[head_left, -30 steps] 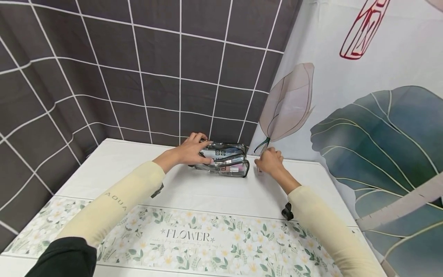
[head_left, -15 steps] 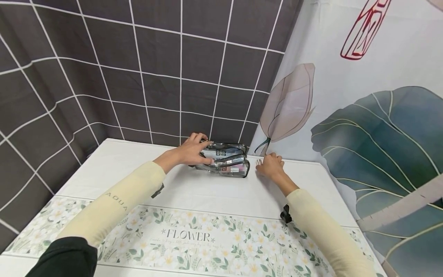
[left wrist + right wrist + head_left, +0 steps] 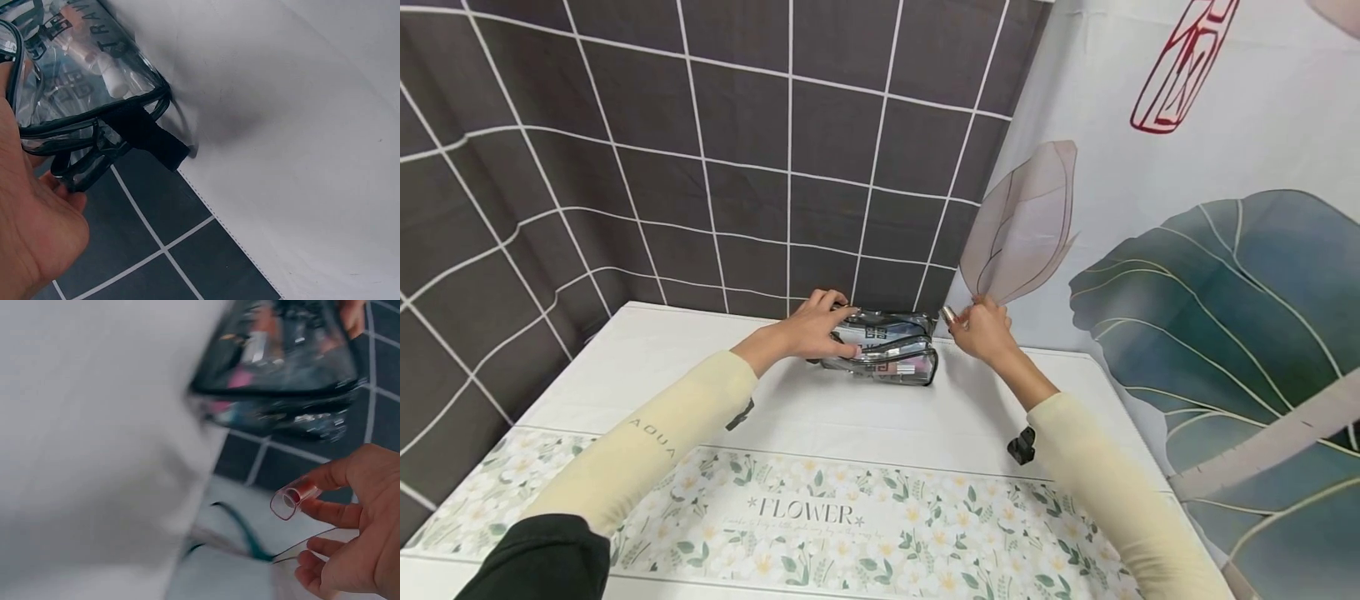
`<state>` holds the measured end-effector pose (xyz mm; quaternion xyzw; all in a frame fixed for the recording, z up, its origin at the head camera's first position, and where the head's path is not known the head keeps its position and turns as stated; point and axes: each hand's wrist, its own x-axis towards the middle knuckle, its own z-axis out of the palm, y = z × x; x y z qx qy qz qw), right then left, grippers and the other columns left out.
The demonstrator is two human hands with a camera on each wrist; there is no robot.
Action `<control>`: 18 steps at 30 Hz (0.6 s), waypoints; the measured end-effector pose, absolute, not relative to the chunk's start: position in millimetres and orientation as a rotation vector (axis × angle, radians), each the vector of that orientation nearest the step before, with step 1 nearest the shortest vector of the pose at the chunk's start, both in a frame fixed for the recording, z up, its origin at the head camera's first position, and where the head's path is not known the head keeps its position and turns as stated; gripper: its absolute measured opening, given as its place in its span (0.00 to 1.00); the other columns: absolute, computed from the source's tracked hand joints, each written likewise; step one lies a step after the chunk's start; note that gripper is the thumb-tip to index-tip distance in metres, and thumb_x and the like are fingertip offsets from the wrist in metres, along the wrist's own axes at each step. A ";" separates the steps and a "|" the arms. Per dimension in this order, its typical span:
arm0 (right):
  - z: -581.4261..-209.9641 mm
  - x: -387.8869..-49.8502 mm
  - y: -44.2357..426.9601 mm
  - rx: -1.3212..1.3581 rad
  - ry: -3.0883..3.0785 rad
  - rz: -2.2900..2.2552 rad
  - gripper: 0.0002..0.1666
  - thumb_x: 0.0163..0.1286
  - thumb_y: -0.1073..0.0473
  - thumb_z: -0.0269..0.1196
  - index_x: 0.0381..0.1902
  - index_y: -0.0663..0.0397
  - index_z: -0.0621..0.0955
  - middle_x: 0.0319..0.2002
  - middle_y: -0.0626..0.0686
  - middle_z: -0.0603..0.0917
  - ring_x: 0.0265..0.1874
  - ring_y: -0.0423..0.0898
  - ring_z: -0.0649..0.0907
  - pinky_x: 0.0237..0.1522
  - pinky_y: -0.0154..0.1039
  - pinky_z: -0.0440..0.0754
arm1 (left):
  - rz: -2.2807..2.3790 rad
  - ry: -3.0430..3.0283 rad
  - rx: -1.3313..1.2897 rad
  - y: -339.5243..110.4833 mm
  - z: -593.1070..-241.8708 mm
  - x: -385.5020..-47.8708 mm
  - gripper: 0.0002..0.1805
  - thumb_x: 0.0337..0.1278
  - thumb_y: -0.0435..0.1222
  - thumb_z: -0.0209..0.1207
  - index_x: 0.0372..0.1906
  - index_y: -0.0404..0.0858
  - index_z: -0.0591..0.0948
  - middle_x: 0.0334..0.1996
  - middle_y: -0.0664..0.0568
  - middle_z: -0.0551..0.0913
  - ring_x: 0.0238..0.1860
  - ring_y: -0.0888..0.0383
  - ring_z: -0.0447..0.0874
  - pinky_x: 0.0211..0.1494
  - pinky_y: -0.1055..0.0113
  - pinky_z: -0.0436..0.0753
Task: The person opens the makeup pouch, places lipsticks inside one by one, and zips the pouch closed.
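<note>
A clear cosmetic bag (image 3: 898,343) with black trim stands on the white table against the back wall. My left hand (image 3: 815,327) holds its left part, thumb at the front and fingers over the top edge. In the left wrist view, several cosmetics show through the bag's (image 3: 78,69) clear side and a black strap (image 3: 150,137) hangs from its end. To the right of the bag, my right hand (image 3: 985,329) pinches a small lip gloss tube (image 3: 294,497) between thumb and index finger. The tube is clear, squarish and reddish inside, held up off the table; the other fingers are loosely bent.
A dark cloth with white grid lines (image 3: 730,167) hangs behind the table, and a white cloth with a leaf print (image 3: 1210,308) hangs on the right. A floral strip (image 3: 820,517) lettered FLOWER runs along the table's front.
My right hand has picked the lip gloss tube up from the table and raised it beside the bag, its shiny end turned up. The left hand and the bag have stayed put.
</note>
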<state>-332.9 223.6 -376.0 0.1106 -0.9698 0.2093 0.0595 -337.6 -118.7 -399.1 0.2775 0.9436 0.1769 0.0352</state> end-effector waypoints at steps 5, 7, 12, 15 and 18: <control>-350.1 -325.6 202.9 0.506 -2.886 0.628 0.20 0.82 0.54 0.63 0.55 0.66 0.91 0.86 0.73 0.64 0.81 0.78 0.64 0.78 0.78 0.63 | 0.512 2.922 0.872 -120.7 -409.3 -345.0 0.54 0.70 0.72 0.60 0.88 0.42 0.69 0.84 0.38 0.63 0.83 0.36 0.57 0.86 0.32 0.65; -341.6 -321.5 192.1 0.575 -2.869 0.607 0.19 0.82 0.54 0.64 0.54 0.63 0.92 0.87 0.72 0.63 0.82 0.78 0.62 0.78 0.78 0.62 | 0.500 2.943 0.883 -123.5 -417.3 -350.9 0.55 0.70 0.74 0.59 0.88 0.43 0.69 0.83 0.39 0.63 0.82 0.37 0.58 0.84 0.32 0.67; -329.0 -311.8 167.2 0.726 -2.840 0.533 0.14 0.82 0.54 0.65 0.50 0.57 0.92 0.89 0.72 0.60 0.86 0.75 0.56 0.78 0.77 0.59 | 0.509 2.954 0.893 -128.5 -435.4 -367.8 0.56 0.67 0.75 0.60 0.89 0.46 0.68 0.84 0.41 0.63 0.83 0.38 0.57 0.86 0.34 0.65; -327.4 -309.0 156.1 0.768 -2.840 0.512 0.13 0.82 0.54 0.65 0.49 0.55 0.92 0.90 0.70 0.59 0.86 0.73 0.57 0.79 0.76 0.59 | 0.529 2.957 0.901 -128.8 -442.9 -375.3 0.58 0.64 0.75 0.62 0.89 0.46 0.68 0.84 0.42 0.63 0.83 0.38 0.57 0.85 0.33 0.65; -327.7 -307.7 149.3 0.766 -2.860 0.483 0.13 0.82 0.53 0.65 0.50 0.54 0.92 0.90 0.68 0.59 0.84 0.72 0.58 0.77 0.73 0.60 | 0.513 2.955 0.881 -125.6 -438.6 -374.2 0.58 0.64 0.76 0.62 0.89 0.46 0.68 0.85 0.42 0.63 0.83 0.38 0.58 0.83 0.31 0.67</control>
